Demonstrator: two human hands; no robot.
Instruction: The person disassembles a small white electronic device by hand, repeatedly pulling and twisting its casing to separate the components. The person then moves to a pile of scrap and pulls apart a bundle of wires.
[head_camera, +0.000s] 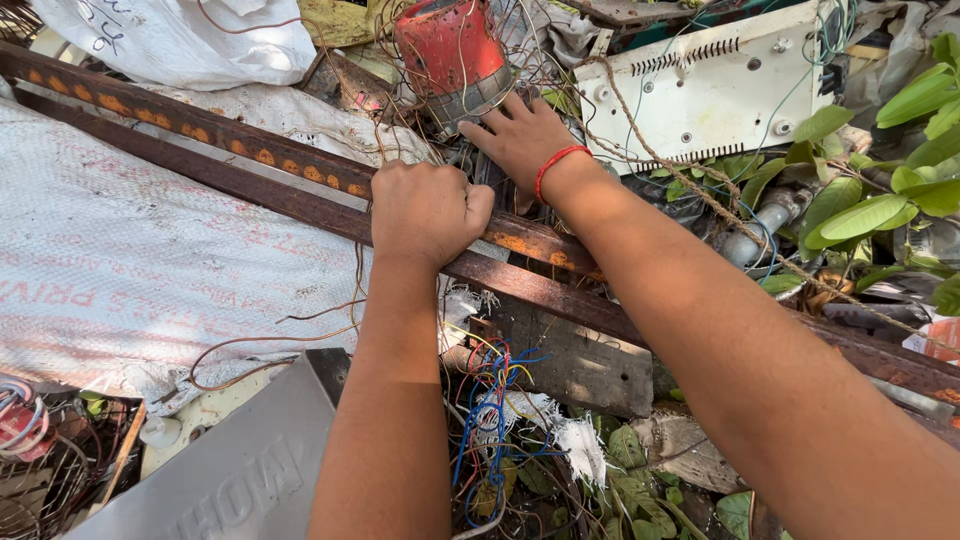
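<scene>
Across the scrap heap ran two rusty steel rails (250, 165), side by side, slanting from upper left to lower right. I had my left hand (425, 210) clenched in a fist on the nearer rail, knuckles up; whether it pinched one of the thin copper wires (300, 335) there, I could not tell. My right hand (520, 135), wearing one red thread bracelet (555, 165), lay beyond the rails with fingers spread flat against the base of one red cylindrical motor housing (450, 55). One white perforated metal panel (710, 90) sat just right of it. One white woven sack (110, 260) lay under the rails at left, and one bundle of blue, red and yellow wires (495, 400) hung between my forearms.
</scene>
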